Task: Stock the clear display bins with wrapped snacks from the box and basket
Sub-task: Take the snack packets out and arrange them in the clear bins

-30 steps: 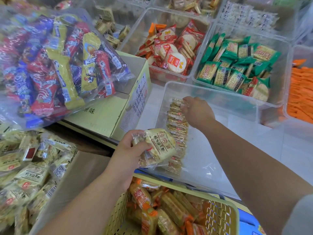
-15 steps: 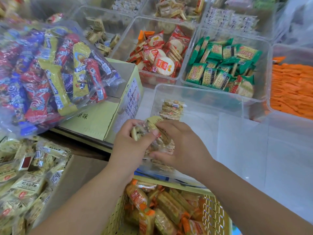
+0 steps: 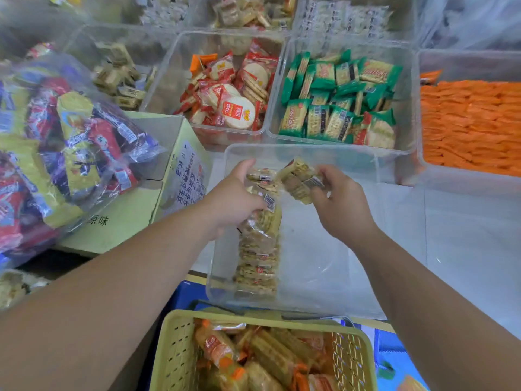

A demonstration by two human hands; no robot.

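Note:
A clear display bin [image 3: 315, 277] lies in front of me with a row of wrapped cracker packs [image 3: 258, 263] standing on edge along its left side. My left hand [image 3: 234, 197] grips a stack of cracker packs [image 3: 266, 210] at the far end of that row. My right hand [image 3: 342, 206] holds a few more packs [image 3: 300, 180] tilted above the bin, beside the left hand. A yellow basket [image 3: 174, 351] of orange-wrapped snacks sits below. The green cardboard box [image 3: 124, 221] stands to the left.
A big clear bag of mixed snacks [image 3: 56, 148] rests on the box. Behind are bins of red round crackers [image 3: 234, 100], green packs [image 3: 338, 103] and orange packs [image 3: 468, 122]. More cracker packs [image 3: 17, 286] lie at the lower left.
Both hands moved forward from the bin's near edge to the far end of the row. The right hand took a few packs from the left hand's stack and lifted them.

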